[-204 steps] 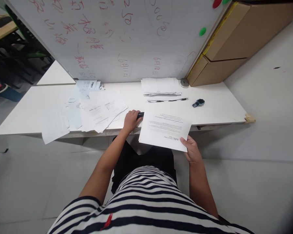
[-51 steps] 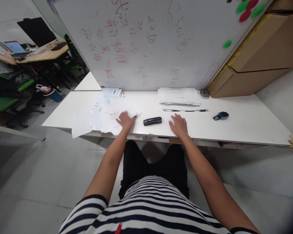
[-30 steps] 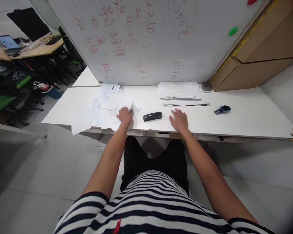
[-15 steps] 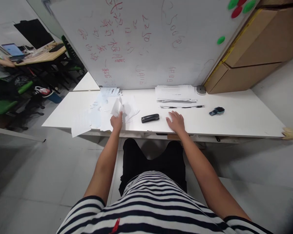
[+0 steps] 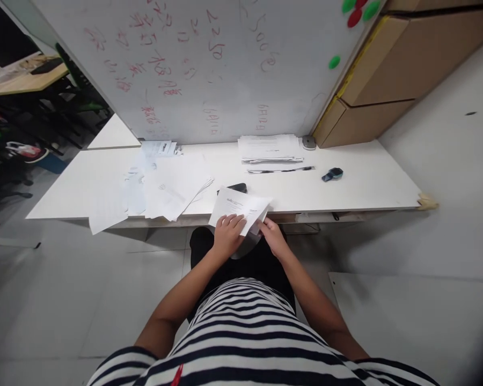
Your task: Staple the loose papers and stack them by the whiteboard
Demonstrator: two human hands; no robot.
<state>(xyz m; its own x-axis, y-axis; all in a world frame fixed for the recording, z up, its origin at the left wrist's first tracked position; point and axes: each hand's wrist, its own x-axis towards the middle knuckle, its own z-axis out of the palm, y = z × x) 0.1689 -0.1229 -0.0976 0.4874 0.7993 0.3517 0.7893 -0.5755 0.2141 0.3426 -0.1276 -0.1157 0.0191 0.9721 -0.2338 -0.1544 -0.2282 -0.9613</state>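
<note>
Printed paper sheets, bent upward at the right side, are held over the desk's front edge. My left hand grips their near left part, fingers laid over the top and thumb out of sight. At the near right corner, my right hand pinches the sheets' edge. Just behind the paper lies a black stapler, partly covered from view. To the left, loose papers spread across the desk, some sticking out past its front edge.
The white desk carries a paper stack, a thin dark-and-clear strip, a blue-black object and a grey round-cornered device. Behind stands a whiteboard; cardboard boxes are piled at the right.
My left hand has brought paper from the left pile to the middle front. My right hand has left the desktop and taken the paper's right edge. The view has shifted right.
</note>
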